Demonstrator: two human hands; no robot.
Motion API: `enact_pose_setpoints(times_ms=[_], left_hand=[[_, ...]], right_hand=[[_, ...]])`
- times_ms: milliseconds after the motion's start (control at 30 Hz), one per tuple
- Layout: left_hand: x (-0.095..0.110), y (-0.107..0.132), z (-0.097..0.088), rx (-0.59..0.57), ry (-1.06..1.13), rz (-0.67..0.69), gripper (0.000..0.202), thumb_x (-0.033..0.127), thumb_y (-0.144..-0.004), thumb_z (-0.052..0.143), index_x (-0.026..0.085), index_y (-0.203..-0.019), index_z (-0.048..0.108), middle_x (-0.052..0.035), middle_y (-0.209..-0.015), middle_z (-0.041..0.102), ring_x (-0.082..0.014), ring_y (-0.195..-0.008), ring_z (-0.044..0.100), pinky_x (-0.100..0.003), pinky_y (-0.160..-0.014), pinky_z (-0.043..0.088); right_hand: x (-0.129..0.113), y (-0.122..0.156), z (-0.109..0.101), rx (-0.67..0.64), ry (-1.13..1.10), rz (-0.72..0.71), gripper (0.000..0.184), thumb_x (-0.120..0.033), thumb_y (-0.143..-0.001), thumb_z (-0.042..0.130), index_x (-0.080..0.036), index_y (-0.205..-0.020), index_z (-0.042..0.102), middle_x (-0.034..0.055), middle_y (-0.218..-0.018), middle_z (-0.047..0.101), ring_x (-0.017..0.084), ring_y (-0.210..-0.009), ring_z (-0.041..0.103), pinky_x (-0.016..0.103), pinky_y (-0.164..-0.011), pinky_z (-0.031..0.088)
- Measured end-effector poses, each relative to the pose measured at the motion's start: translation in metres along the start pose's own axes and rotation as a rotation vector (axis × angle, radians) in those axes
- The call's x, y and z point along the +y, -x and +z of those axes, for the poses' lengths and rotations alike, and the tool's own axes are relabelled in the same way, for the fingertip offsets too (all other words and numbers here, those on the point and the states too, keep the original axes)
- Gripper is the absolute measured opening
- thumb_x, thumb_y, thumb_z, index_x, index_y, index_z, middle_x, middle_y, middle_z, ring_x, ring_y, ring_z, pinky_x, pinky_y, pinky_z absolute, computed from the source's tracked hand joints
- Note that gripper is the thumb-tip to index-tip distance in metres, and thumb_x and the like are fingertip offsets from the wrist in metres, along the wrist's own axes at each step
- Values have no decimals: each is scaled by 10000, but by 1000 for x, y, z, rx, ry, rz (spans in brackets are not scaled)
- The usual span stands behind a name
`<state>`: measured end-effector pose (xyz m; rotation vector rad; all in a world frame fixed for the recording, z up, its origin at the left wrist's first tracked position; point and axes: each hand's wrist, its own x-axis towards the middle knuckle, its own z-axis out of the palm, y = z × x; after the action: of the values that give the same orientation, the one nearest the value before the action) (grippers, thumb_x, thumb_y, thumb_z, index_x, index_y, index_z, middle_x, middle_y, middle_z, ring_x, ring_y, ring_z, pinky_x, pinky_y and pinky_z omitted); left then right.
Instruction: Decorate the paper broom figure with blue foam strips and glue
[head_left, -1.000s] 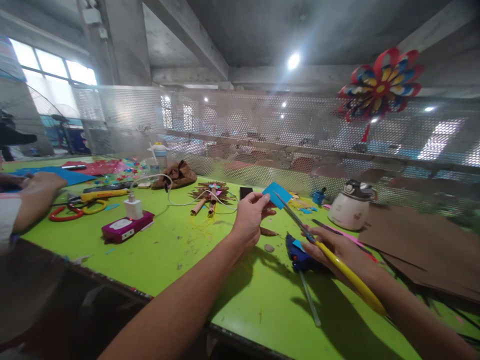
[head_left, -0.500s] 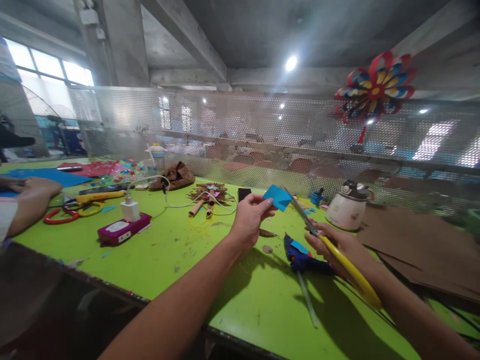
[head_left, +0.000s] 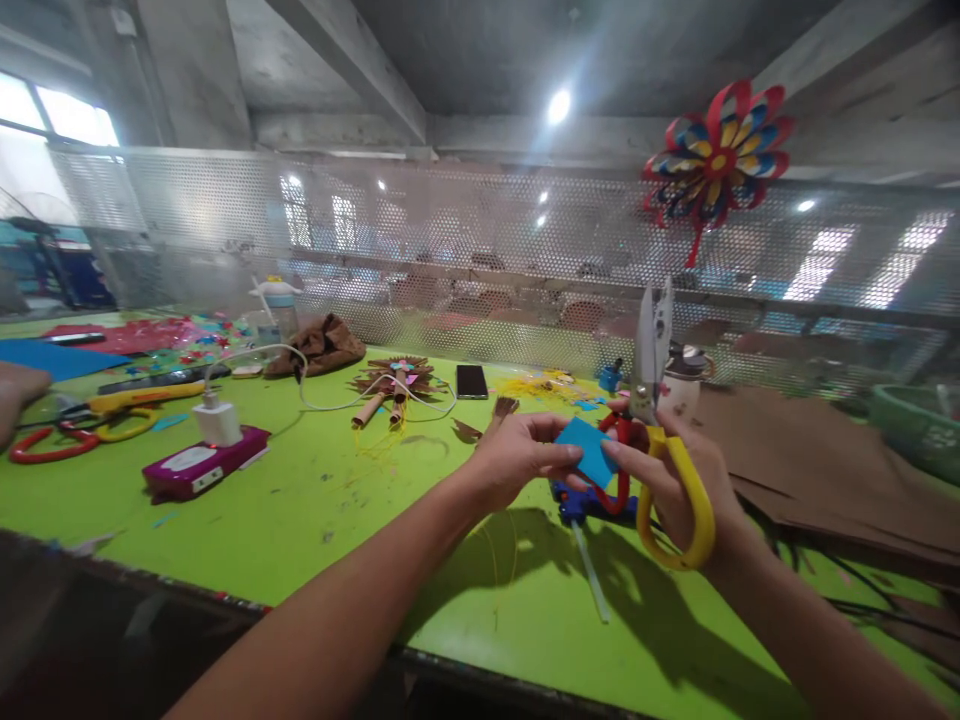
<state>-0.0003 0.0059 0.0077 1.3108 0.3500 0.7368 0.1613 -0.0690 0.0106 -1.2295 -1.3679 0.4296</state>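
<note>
Two bare hands meet in the air above the green table (head_left: 300, 500). The left hand (head_left: 517, 455) pinches a blue paper piece (head_left: 589, 450) between its thumb and fingers and holds it up, just over a blue glue gun (head_left: 574, 503) that lies on the table. The right hand (head_left: 675, 480) is closed on the scissors (head_left: 646, 400). Its fingers go through the big yellow loop, and the red loop sits near the thumb. One fingertip of the right hand also touches the right edge of the blue paper piece. The scissors stand almost straight up, with the blades close together and pointing at the ceiling. A white pot (head_left: 686, 390) stands just behind the blades. A clear glue stick (head_left: 592, 585) pokes out from the glue gun toward the person. Brown cardboard sheets (head_left: 825, 450) lie on the right. A black phone (head_left: 471, 381) lies flat farther back. On the left, a white plug (head_left: 214, 420) sits on a purple power bank (head_left: 199, 470). Another person's hand (head_left: 15, 390) shows at the left edge. A paper pinwheel (head_left: 716, 155) hangs high on the mesh wall (head_left: 412, 250).
</note>
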Motion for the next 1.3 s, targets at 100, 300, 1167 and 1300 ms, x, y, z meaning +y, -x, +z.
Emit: enact_pose_setpoints(times_ms=[100, 300, 1167, 1300], left_hand=[[1, 3, 0, -169, -112, -102, 232, 239, -632, 719, 119, -823, 665, -94, -730, 669, -154, -622, 618, -322, -648, 491], [0, 4, -2, -210, -404, -118, 136, 243, -619, 699, 147, -715, 692, -23, -623, 624, -108, -550, 530, -254, -579, 426], [28, 4, -4, 532, 386, 414, 175, 212, -656, 712, 77, -720, 621, -79, -766, 627, -116, -676, 585, -283, -683, 514], [27, 4, -2, 549, 356, 412, 168, 223, -655, 708, 79, -694, 630, -61, -732, 622, -109, -666, 575, -282, -695, 498]], right_hand=[[-4, -2, -3, -75, -32, 34, 415, -361, -723, 645, -198, -1085, 522, 19, -777, 609, 146, -581, 566, 280, -533, 489], [2, -9, -10, -316, 128, -16, 430, -298, -678, 683, -160, -1075, 589, 13, -743, 596, 145, -624, 562, 261, -563, 475], [-10, 19, 30, -234, 361, -50, 502, -579, -817, 392, -179, -1097, 510, 57, -762, 627, 209, -684, 590, 319, -615, 470], [-10, 23, 35, -250, 332, -32, 472, -586, -836, 342, -195, -1033, 519, 5, -585, 560, 192, -552, 543, 303, -527, 427]])
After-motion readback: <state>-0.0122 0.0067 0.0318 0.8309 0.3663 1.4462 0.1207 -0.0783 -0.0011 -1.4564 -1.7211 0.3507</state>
